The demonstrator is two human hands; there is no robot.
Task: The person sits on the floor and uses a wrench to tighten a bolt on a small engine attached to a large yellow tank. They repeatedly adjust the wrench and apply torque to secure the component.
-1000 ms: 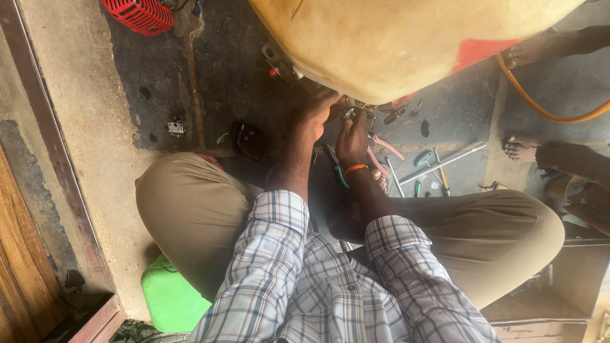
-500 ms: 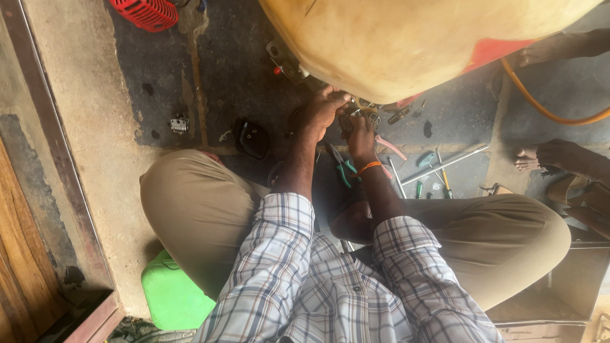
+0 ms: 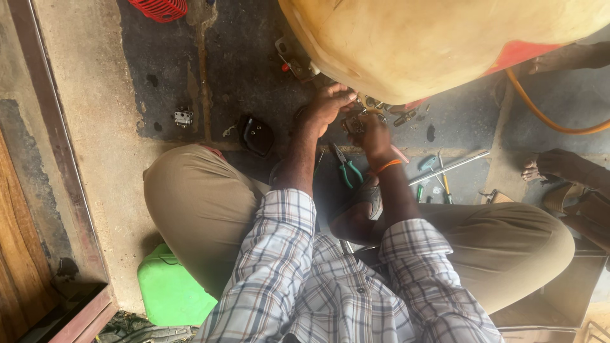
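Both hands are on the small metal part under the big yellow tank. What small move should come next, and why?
Probably steady the metal part with the left hand while the right hand works it. Both hands already meet on it beneath the yellow tank, and neither holds a tool. The green-handled pliers lie close on the floor if fingers fail.

No packages, labels, signs or screens show — none at all.

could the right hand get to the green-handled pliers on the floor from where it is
Probably yes. The pliers lie in the open on the floor just below the right hand, with nothing on top of them, though that hand is busy under the yellow tank.
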